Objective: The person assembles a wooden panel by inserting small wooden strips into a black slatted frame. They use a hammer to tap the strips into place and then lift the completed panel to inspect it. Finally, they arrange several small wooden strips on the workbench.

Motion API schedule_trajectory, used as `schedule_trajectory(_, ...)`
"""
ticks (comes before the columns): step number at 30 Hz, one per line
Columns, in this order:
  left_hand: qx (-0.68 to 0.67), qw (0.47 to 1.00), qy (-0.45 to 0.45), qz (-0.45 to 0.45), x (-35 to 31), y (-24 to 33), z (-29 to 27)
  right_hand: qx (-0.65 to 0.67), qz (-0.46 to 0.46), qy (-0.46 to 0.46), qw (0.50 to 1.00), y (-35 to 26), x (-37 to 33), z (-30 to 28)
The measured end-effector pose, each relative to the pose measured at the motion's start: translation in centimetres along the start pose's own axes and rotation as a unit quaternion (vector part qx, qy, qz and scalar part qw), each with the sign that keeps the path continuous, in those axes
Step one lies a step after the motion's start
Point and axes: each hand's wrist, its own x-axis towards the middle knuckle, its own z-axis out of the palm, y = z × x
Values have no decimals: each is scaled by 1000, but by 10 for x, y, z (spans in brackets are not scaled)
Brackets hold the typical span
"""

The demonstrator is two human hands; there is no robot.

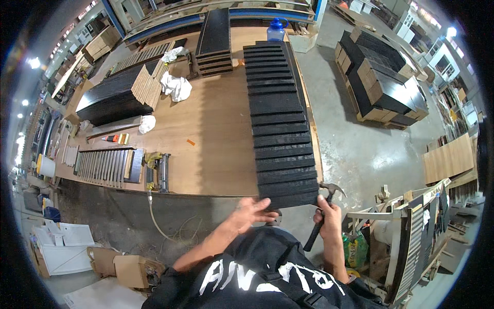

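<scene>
A long black panel with stepped, overlapping slats (282, 139) lies lengthwise on the wooden workbench (221, 149), its near end reaching past the bench's front edge. At the near left corner of this panel is my left hand (251, 214), open with its fingers stretched out; the fingertips appear to touch the panel's edge. My right hand (330, 219) is closed round a claw hammer (312, 238) beside the near right corner. The hammer's head points up and away from me, and its dark handle hangs below my fist.
A nail gun (163, 172) with a hose lies at the bench's front left. Black board stacks (116, 98) and white cloths (176, 87) lie farther back. A blue jug (276, 30) stands beyond the panel. Right are a loaded pallet (383, 82) and a rack (406, 242).
</scene>
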Motion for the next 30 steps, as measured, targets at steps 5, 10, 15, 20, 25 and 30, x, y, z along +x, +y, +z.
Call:
schedule_trajectory(5, -3, 990, -100, -100, 6, -5, -21, -60, -80, 49, 994, -16, 10, -25)
schedule_trajectory(10, 67, 996, 14, -49, 25, 39, -70, 23, -230, 174, 957, -61, 94, -92)
schedule_trajectory(15, 39, 984, 122, 127, 87, 132, -162, 91, -348, 263, 895, -82, 79, -89)
schedule_trajectory(20, 38, 905, 334, 259, 146, 243, -210, -11, -315, 261, 912, -28, 45, -57)
schedule_trajectory(25, 24, 963, 193, 188, 166, 314, -261, 30, -294, 228, 928, -10, 36, -29)
schedule_trajectory(30, 50, 971, 106, 208, 120, 272, -231, 22, -279, 230, 932, 0, 29, -26)
